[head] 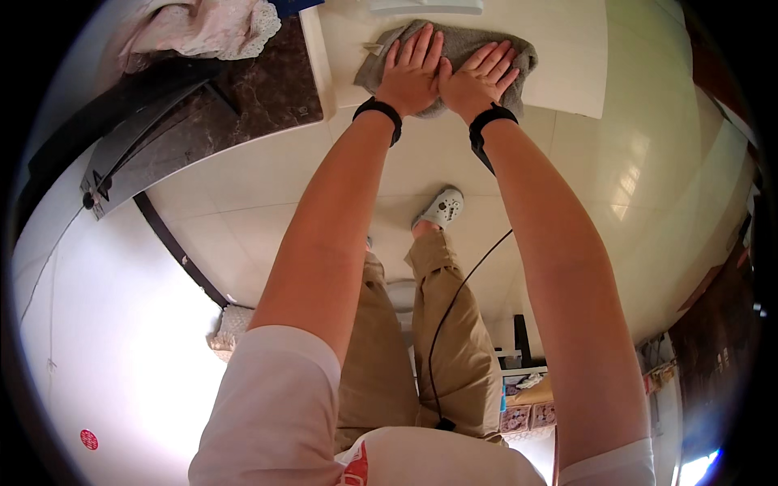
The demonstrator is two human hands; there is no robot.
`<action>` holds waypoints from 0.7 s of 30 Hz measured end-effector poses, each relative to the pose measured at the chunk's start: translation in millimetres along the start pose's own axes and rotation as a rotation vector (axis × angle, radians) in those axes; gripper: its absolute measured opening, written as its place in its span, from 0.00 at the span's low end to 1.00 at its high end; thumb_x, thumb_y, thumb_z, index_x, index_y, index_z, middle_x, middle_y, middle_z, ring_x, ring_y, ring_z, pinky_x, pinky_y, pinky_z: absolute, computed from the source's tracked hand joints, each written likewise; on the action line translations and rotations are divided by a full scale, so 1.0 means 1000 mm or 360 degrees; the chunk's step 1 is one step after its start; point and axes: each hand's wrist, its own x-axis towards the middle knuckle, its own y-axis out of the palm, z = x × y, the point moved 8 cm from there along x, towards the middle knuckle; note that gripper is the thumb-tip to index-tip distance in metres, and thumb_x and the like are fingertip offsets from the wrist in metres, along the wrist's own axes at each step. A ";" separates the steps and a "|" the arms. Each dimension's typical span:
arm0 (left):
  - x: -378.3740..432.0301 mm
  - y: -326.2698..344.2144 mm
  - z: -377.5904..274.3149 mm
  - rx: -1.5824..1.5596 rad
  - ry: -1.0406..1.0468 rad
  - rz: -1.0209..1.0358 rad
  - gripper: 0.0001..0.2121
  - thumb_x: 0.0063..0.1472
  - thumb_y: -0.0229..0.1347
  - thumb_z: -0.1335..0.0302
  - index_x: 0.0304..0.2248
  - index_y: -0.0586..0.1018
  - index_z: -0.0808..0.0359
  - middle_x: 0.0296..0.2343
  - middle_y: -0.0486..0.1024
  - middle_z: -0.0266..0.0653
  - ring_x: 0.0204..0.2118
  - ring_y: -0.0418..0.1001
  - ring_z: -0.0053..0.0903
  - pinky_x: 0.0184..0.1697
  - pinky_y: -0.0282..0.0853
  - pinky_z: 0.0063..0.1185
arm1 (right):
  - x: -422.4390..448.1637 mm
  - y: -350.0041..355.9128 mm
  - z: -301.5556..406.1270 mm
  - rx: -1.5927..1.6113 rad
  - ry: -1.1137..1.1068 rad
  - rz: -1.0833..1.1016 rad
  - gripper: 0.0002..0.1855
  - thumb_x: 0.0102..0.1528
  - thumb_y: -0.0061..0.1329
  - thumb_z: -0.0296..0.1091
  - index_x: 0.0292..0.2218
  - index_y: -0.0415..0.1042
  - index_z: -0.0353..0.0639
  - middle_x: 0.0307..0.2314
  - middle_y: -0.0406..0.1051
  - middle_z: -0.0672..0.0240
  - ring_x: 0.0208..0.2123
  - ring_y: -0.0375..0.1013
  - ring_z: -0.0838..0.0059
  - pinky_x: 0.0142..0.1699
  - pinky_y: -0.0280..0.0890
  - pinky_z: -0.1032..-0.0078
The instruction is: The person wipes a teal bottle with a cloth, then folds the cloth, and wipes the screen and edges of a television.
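Note:
A grey cloth, like a small towel, lies folded on a cream tabletop at the top of the view. A pale tag sticks out at its left end. My left hand rests flat on the cloth's left half, palm down, fingers pointing away from me. Beside it, my right hand lies palm down on the right half with its fingers spread. The two hands nearly meet at the thumbs. Neither hand has its fingers closed around the cloth. A black band circles each wrist.
Beyond the cloth is the edge of a white object. To the left stands a dark marble-patterned counter with a black television-like panel and a pink lace-edged fabric. A black cable hangs before my legs above the tiled floor.

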 end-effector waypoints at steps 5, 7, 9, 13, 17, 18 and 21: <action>-0.002 -0.007 -0.002 -0.0026 0.0094 -0.0085 0.33 0.71 0.38 0.53 0.69 0.49 0.58 0.70 0.42 0.38 0.71 0.44 0.34 0.70 0.37 0.45 | -0.003 0.001 0.002 0.0027 -0.0006 0.0045 0.54 0.63 0.31 0.66 0.68 0.31 0.23 0.69 0.25 0.39 0.71 0.23 0.42 0.71 0.21 0.43; -0.001 -0.008 -0.009 -0.0048 0.0115 -0.0123 0.32 0.71 0.39 0.54 0.69 0.50 0.59 0.69 0.43 0.39 0.70 0.46 0.34 0.70 0.38 0.45 | -0.001 0.000 -0.004 0.0008 -0.0006 0.0002 0.54 0.63 0.30 0.65 0.68 0.31 0.23 0.69 0.26 0.40 0.71 0.24 0.42 0.71 0.22 0.43; 0.002 -0.008 -0.005 -0.0025 0.0149 -0.0178 0.32 0.71 0.39 0.54 0.69 0.52 0.59 0.69 0.44 0.39 0.70 0.47 0.35 0.70 0.39 0.46 | 0.003 -0.003 0.000 0.0027 -0.0012 -0.0072 0.53 0.63 0.30 0.65 0.68 0.32 0.23 0.69 0.27 0.40 0.71 0.25 0.43 0.71 0.23 0.43; 0.001 -0.014 -0.004 0.0047 0.0190 -0.0263 0.33 0.68 0.45 0.54 0.68 0.55 0.60 0.68 0.47 0.41 0.69 0.50 0.37 0.68 0.44 0.46 | 0.001 -0.004 0.003 -0.0162 -0.0022 -0.0119 0.52 0.64 0.28 0.66 0.68 0.34 0.26 0.69 0.31 0.42 0.71 0.30 0.44 0.71 0.27 0.45; 0.000 -0.033 -0.022 0.0092 0.0267 -0.0452 0.35 0.64 0.52 0.56 0.66 0.58 0.60 0.66 0.53 0.41 0.64 0.58 0.38 0.66 0.52 0.43 | -0.002 -0.018 -0.011 -0.0273 -0.0168 -0.0417 0.52 0.63 0.31 0.68 0.68 0.39 0.28 0.68 0.41 0.44 0.70 0.42 0.47 0.71 0.37 0.49; -0.002 -0.035 -0.032 0.0067 0.0279 -0.0451 0.35 0.64 0.52 0.56 0.66 0.58 0.60 0.66 0.53 0.41 0.64 0.58 0.38 0.66 0.52 0.43 | -0.007 -0.020 -0.022 -0.0295 -0.0151 -0.0413 0.52 0.63 0.31 0.68 0.68 0.39 0.28 0.68 0.41 0.44 0.70 0.42 0.47 0.71 0.37 0.49; -0.014 -0.045 -0.027 0.0074 0.0127 -0.0370 0.27 0.64 0.54 0.62 0.59 0.65 0.63 0.58 0.65 0.44 0.56 0.67 0.40 0.58 0.65 0.40 | -0.032 -0.043 -0.020 -0.0058 -0.0341 -0.0465 0.46 0.62 0.43 0.59 0.66 0.48 0.30 0.63 0.56 0.46 0.62 0.60 0.49 0.64 0.56 0.55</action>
